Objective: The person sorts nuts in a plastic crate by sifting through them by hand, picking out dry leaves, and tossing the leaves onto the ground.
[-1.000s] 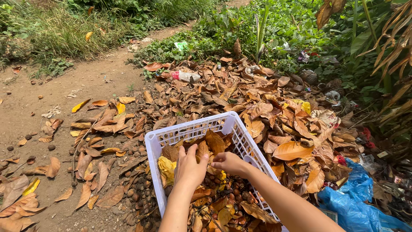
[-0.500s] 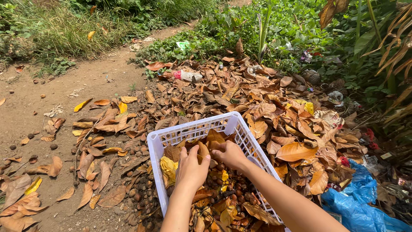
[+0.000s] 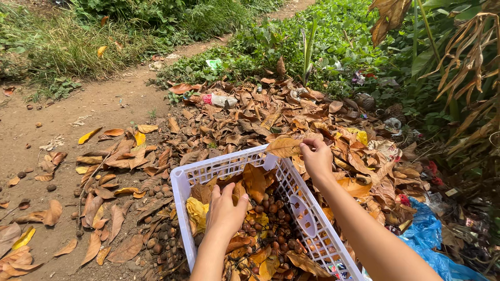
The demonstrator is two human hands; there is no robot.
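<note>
While the white slotted basket (image 3: 229, 165) sits on the ground among fallen leaves, half filled with dry brown leaves and small dark round nuts (image 3: 271, 208), the right hand (image 3: 316, 157) pinches one dry brown leaf (image 3: 284, 148) between thumb and fingertips, just beyond the basket's far right corner. Left hand (image 3: 226, 211) spread open, fingers down on the leaves inside the basket, closed on nothing that can be seen. Leaf judged very light, stiff and brittle: likely to crack or crumble under a hard squeeze, easily caught by wind, best taken near the stalk or along the midrib with a gentle pinch. Nuts judged small, hard and prone to roll, better scooped than pinched. Basket judged rigid plastic, light in itself, best lifted by its rim at opposite sides. Leaf litter (image 3: 224, 125) heaped round the basket; bare dirt path (image 3: 73, 109) to the left; blue plastic sheet (image 3: 427, 234) at lower right; green plants (image 3: 291, 41) beyond.
</note>
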